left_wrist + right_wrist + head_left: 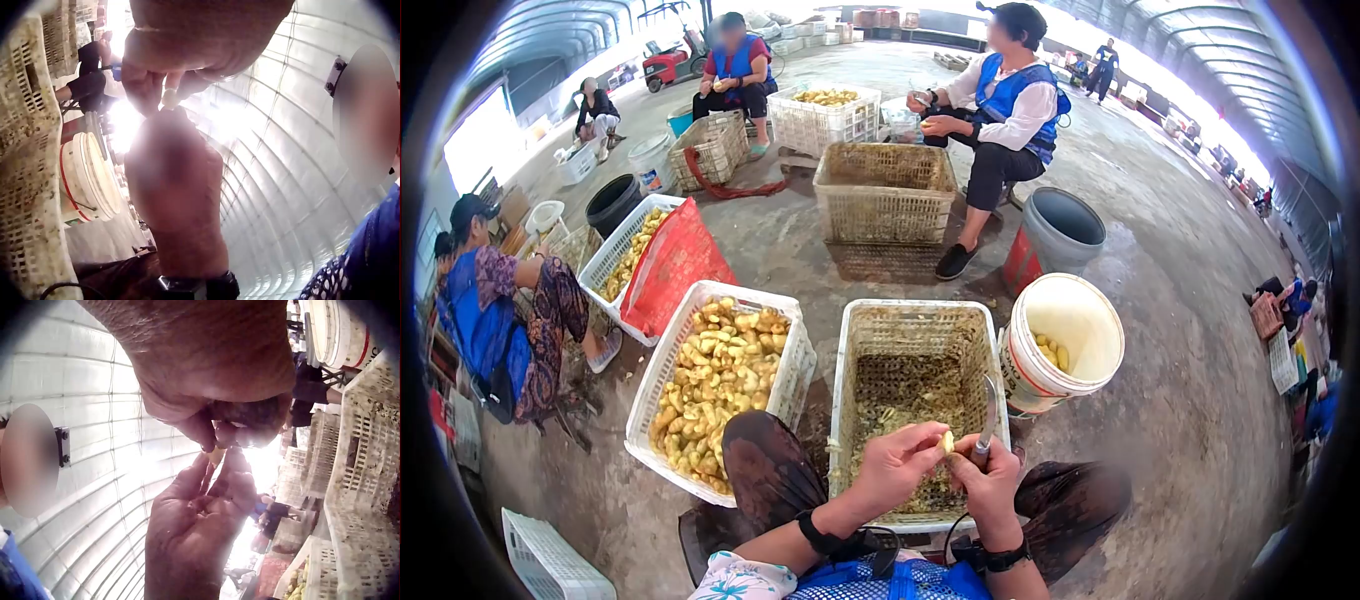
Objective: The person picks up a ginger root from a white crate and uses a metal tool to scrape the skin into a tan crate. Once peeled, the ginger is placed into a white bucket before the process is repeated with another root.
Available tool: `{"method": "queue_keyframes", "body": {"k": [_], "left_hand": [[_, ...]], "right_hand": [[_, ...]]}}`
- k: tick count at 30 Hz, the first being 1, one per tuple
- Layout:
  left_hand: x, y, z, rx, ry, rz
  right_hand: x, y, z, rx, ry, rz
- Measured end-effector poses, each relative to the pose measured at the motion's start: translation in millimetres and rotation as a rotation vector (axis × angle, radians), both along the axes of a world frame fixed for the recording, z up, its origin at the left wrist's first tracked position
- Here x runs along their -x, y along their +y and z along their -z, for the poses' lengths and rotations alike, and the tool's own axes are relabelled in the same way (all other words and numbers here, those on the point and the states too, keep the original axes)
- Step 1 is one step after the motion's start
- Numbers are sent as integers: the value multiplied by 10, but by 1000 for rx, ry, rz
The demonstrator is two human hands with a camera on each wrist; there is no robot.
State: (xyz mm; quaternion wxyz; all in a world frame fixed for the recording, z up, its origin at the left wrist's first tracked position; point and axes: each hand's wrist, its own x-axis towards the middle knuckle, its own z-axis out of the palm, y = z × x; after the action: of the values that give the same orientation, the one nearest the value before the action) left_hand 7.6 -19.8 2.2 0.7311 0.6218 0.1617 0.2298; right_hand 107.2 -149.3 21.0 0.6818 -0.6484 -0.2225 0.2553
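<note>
In the head view a small pale yellow piece (946,442) lies between the fingertips of both hands, above a dirty white crate (837,400). My left hand (892,468) pinches it between thumb and fingers. My right hand (988,485) has its fingers curled round the handle of a knife (980,452), whose curved blade points up and away; its thumb is at the piece. The left wrist view shows the pale piece (169,98) between the hands, and the right wrist view shows it yellowish (216,455). The knife cannot be made out in the wrist views.
Left of the dirty crate stands a crate (640,405) full of yellow-brown ginger-like roots. A white bucket (1040,385) with a few roots is on the right. Beyond are an emptier crate (885,215), a grey bucket (1050,245), a red sack (675,265) and several seated people.
</note>
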Motion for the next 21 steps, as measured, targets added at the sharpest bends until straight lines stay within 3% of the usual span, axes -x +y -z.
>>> {"method": "queue_keyframes", "body": {"k": [11,21], "left_hand": [[15,33,41,-219,21,3],[41,25,66,-107,68,38]], "right_hand": [[-13,1,50,-1,4,-18],[-8,-9,60,38,-31,-30]]}}
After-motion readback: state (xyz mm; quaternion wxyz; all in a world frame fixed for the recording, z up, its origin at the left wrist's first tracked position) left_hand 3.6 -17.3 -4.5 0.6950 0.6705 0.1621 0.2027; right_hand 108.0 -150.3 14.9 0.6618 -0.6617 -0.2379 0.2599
